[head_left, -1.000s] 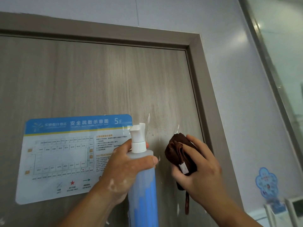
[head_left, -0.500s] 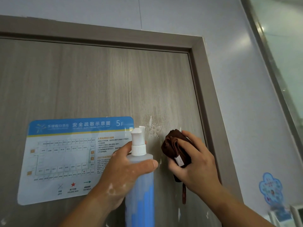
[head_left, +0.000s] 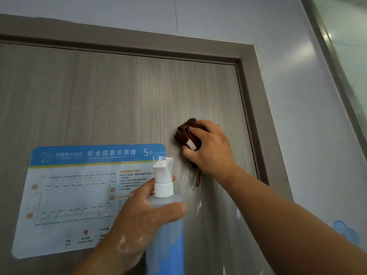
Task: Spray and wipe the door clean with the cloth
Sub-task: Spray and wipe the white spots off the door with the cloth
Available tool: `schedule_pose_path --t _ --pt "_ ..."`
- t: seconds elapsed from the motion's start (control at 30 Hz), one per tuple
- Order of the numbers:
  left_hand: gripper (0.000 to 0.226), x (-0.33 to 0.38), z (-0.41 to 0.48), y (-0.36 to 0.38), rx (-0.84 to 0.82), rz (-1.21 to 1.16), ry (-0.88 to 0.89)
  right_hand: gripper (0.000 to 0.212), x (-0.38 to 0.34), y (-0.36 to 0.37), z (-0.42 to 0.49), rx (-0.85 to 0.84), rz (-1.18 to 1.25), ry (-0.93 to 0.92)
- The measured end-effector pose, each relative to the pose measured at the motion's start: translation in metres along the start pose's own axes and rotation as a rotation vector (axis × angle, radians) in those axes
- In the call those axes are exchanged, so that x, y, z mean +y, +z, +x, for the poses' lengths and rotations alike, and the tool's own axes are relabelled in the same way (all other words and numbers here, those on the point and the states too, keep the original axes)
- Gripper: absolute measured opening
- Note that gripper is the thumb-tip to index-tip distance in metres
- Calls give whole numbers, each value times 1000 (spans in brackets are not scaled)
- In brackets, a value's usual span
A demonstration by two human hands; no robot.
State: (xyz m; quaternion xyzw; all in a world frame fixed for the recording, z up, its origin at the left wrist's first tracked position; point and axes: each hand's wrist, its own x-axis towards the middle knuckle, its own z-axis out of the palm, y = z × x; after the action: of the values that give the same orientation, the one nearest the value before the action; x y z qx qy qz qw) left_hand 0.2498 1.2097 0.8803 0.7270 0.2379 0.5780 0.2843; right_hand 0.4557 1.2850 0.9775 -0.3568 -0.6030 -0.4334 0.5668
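The grey wood-grain door (head_left: 119, 100) fills the view. My right hand (head_left: 210, 147) presses a bunched dark brown cloth (head_left: 186, 132) with a white tag against the door, right of the sign's top corner. A thin loop of the cloth hangs below my palm. My left hand (head_left: 139, 219) grips a translucent spray bottle (head_left: 164, 225) with a white nozzle, held upright in front of the door's lower middle. White foam streaks (head_left: 195, 187) run down the door below the cloth, and foam flecks dot my left hand.
A blue-and-white evacuation plan sign (head_left: 75, 195) is stuck to the door on the left. The grey door frame (head_left: 256, 108) runs along the top and right. A pale wall (head_left: 297, 135) and a metal-edged glass panel (head_left: 337, 62) lie to the right.
My right hand has slid the cloth upward along the door, wiping away the foam speckles above the sign's corner. The bottle in my left hand has stayed in about the same place.
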Motion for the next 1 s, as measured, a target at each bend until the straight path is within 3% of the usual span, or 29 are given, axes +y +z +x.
schedule_pose_path --t 0.2,0.3,0.53,0.83,0.9,1.0 --pt "58 -2 -4 -3 -17 -18 17 51 -11 0 -99 -26 44 -212" --pt "55 1 -6 -2 -16 -3 19 48 -3 -3 -93 -54 25 -255" --pt "66 -6 0 -4 -29 0 3 46 24 -11 20 -10 -56 24" --pt "61 -6 -8 -5 -43 41 25 50 0 -9 -109 -127 61 -339" --pt "63 -9 -8 -5 -20 40 10 48 10 -8 -85 -106 52 -310" --pt "65 -14 -8 -6 -21 58 -2 51 29 -10 -15 -10 -15 -118"
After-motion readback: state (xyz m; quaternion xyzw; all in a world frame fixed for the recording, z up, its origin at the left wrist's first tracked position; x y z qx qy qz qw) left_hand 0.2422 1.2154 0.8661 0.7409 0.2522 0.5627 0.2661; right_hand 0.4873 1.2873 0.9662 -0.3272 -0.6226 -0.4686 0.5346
